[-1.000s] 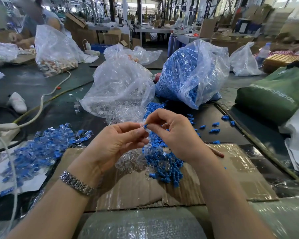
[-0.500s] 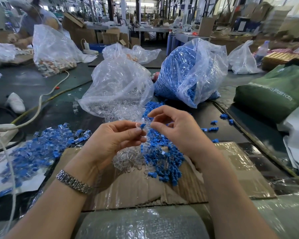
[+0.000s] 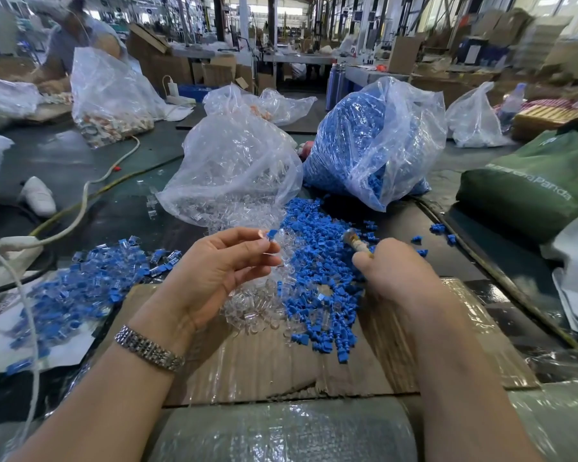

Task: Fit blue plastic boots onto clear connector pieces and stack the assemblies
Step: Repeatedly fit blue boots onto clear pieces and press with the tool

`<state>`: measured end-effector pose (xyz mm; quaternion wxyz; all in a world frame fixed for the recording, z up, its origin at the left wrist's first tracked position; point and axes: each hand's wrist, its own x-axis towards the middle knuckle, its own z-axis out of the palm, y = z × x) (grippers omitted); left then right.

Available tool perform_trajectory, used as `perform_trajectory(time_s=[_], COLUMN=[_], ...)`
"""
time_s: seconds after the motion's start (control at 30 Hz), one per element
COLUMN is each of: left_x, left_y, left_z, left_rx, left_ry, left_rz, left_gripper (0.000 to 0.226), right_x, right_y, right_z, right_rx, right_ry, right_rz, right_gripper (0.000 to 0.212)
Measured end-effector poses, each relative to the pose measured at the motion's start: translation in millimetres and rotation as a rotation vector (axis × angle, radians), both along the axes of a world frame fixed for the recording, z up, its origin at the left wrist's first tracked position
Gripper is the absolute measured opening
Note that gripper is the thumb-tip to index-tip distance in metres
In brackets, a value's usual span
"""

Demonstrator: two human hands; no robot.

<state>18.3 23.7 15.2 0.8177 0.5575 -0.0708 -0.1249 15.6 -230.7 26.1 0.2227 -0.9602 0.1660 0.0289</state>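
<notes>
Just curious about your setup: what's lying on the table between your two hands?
In the head view, loose clear connector pieces and blue boots lie heaped between the left hand and right hand.

Bare brown cardboard sheet (image 3: 281, 368) lies open between the forearms, nearest the body. Ahead of it, a loose heap of blue plastic boots (image 3: 317, 288) and clear connector pieces (image 3: 251, 315) covers the middle. Two bulging clear plastic bags (image 3: 234, 168) wall off the far side. A pile of blue-and-clear assemblies (image 3: 80, 288) and white cable (image 3: 80, 208) crowd the left; a green fabric bag (image 3: 528, 185) blocks the right
</notes>
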Motion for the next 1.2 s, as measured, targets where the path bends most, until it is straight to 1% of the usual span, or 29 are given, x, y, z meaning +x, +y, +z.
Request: perform_trajectory(time_s=[0.07, 0.13, 0.2, 0.23, 0.27, 0.33, 0.47, 0.6, 0.7, 0.9, 0.97, 1.03, 1.13, 1.2], left_x=[1, 3, 4, 5, 4, 4, 4, 3, 3, 4, 4, 4, 3, 3], left_y=[2, 4, 4, 4, 4, 3, -2, -7, -9, -7, -6, -5, -2, 7], left_z=[0, 0, -1, -1, -2, -3, -2, -4, -5, -5, -5, -5, -1, 2], left_rx=[-0.037, -0.082, -0.117, -0.124, -0.123, -0.114, -0.069, 0.005, 0.069, 0.070, 0.072, 0.084, 0.075, 0.097], left_ry=[0.020, 0.040, 0.051, 0.051, 0.049, 0.035, 0.007, -0.022, -0.051, -0.049, -0.052, -0.061, -0.102, -0.134], left_rz=[0.014, 0.030, 0.036, 0.037, 0.039, 0.043, 0.038, 0.064, 0.084, 0.108, 0.109, 0.114, 0.172, 0.265], left_gripper=[0.027, 0.022, 0.018, 0.017, 0.017, 0.017, 0.018, 0.018, 0.025, 0.025, 0.025, 0.025, 0.025, 0.019], right_x=[-1, -5, -11, -15, -19, -23, -27, -27, -27, -26, -27, -27, -25, -24], right_y=[-1, 2, 8, 13, 18, 28, 39, 40, 42, 50, 53, 54, 50, 39], right_z=[6, 12, 18, 20, 21, 20, 19, 17, 15, 16, 16, 15, 15, 19], right_rx=[0.201, 0.494, 0.788, 0.882, 0.932, 0.928, 0.852, 0.821, 0.802, 0.812, 0.786, 0.805, 0.852, 0.822], right_ry=[-0.075, -0.079, 0.037, 0.117, 0.183, 0.233, 0.234, 0.229, 0.215, 0.158, 0.146, 0.150, 0.175, 0.147], right_rz=[0.008, 0.081, 0.224, 0.307, 0.377, 0.457, 0.522, 0.531, 0.528, 0.521, 0.522, 0.530, 0.552, 0.535], right_gripper=[0.035, 0.029, 0.029, 0.030, 0.032, 0.035, 0.034, 0.035, 0.035, 0.043, 0.044, 0.043, 0.044, 0.045])
